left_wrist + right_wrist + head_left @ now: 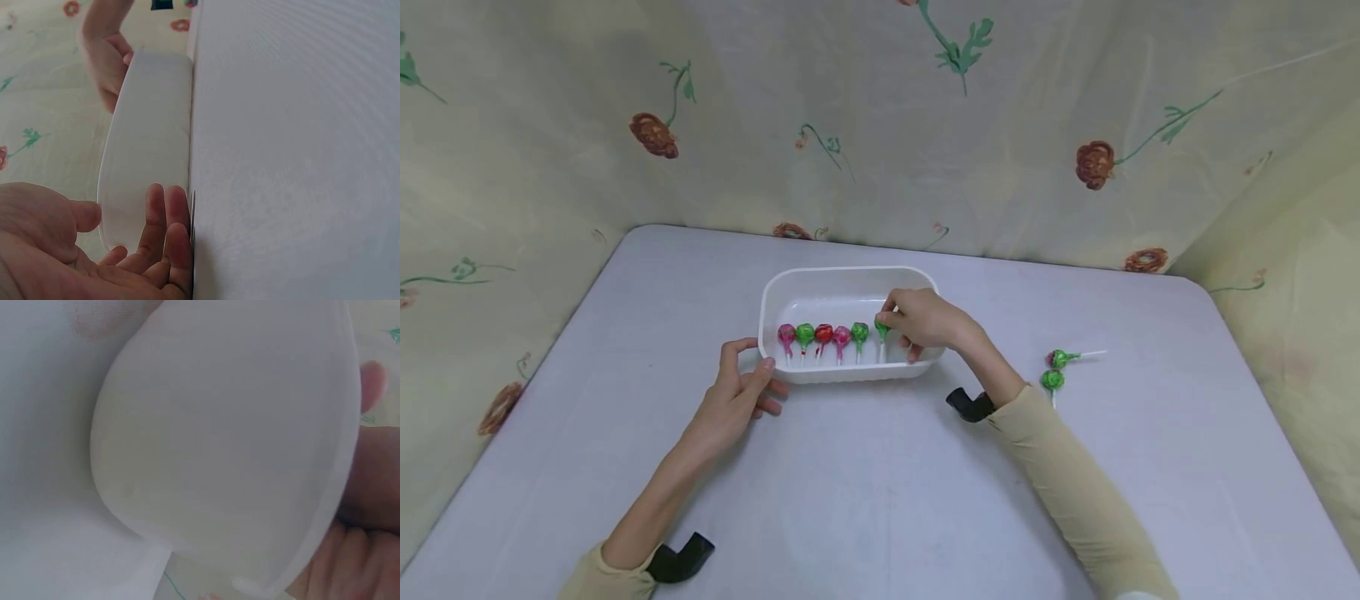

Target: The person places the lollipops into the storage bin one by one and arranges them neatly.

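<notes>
In the head view, a white plastic tray [820, 375] stands on the table with a row of wrapped lollipops in it, heads away from me: pink [786, 334], green [805, 334], red [823, 334], pink [841, 336] and green [859, 332]. My right hand [925, 319] reaches over the tray's right side and pinches another green lollipop [882, 330] by its head, its stick pointing toward me. Around the tray's near left corner, my left hand [733, 396] rests with thumb and relaxed fingers touching the outer wall [144, 137]. In the right wrist view, the tray wall hides the fingertips.
Two more green-wrapped lollipops lie on the table to the right, one with its stick pointing right [1058, 358], one with its stick toward me [1052, 380]. A white cloth covers the table [880, 500]. A flowered curtain [880, 125] hangs behind it.
</notes>
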Tool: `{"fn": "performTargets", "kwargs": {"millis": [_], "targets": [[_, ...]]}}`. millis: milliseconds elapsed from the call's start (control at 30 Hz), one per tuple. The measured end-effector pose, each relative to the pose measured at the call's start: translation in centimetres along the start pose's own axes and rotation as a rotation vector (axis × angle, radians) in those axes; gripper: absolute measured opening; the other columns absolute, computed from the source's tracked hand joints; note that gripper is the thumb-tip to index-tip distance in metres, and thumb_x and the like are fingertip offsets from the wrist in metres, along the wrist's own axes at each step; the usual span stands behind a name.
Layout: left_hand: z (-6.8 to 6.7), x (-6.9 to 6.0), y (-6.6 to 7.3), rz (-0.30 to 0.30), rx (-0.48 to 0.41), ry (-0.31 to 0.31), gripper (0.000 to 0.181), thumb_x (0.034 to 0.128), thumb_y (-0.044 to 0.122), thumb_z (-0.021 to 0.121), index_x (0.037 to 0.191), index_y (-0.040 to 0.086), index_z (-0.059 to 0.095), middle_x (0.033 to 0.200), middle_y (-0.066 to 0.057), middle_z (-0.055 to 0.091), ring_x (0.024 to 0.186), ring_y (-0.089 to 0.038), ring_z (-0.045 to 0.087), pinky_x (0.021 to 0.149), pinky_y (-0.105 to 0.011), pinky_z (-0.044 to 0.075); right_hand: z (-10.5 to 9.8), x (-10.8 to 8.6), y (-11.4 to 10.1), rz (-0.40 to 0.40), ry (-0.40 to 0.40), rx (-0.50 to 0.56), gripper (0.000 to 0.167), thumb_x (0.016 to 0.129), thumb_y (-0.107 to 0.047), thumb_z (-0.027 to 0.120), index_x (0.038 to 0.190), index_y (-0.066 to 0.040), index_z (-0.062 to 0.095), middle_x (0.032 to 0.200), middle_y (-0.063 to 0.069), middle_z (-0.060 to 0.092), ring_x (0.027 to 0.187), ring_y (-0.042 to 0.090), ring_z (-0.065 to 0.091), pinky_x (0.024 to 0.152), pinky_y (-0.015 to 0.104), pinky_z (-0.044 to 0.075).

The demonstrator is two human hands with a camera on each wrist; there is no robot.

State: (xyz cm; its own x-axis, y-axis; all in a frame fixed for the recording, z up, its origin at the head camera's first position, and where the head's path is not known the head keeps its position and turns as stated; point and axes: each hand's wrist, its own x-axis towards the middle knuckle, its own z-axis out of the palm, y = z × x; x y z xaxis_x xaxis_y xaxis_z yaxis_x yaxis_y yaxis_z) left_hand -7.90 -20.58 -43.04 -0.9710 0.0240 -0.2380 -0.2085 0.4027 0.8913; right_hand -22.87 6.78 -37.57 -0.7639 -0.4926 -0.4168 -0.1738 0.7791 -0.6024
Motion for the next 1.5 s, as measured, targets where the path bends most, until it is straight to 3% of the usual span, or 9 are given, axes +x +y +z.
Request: {"fn": "performTargets", "kwargs": {"millis": [267,567,1500], "targets": [[-0.03,-0.08,0.06,0.004,0.003,-0.003,0.057,0.1179,0.036,0.042,0.164,0.015,0.015,0.123,-0.023,0.077,0.093,-0.020,0.076,0.086,-0.026,0.054,0.43,0.76,0.39,-0.004,-0.036,-0.034,0.031,0.115,-0.023,0.054,0.137,-0.003,0.060,0.075,0.003,0.060,0.051,0.009,0.057,0.059,0.023,0.054],[0.00,-0.10,0.25,0.009,0.018,0.004,0.055,0.1182,0.036,0.040,0.163,0.015,0.016,0.122,-0.021,0.077,0.091,-0.016,0.075,0.086,-0.025,0.054,0.61,0.71,0.36,-0.017,-0.029,-0.084,0.030,0.115,-0.025,0.053,0.137,-0.005,0.061,0.075,0.002,0.062,0.054,0.009,0.058,0.061,0.022,0.053],[0.02,-0.23,0.17,0.005,0.008,0.003,0.057,0.1180,0.038,0.041,0.164,0.015,0.016,0.123,-0.022,0.077,0.094,-0.021,0.076,0.086,-0.025,0.054,0.91,0.95,0.50,-0.040,-0.016,-0.122,0.026,0.114,-0.021,0.054,0.137,-0.011,0.062,0.077,0.003,0.064,0.059,0.010,0.061,0.063,0.022,0.053]]}}
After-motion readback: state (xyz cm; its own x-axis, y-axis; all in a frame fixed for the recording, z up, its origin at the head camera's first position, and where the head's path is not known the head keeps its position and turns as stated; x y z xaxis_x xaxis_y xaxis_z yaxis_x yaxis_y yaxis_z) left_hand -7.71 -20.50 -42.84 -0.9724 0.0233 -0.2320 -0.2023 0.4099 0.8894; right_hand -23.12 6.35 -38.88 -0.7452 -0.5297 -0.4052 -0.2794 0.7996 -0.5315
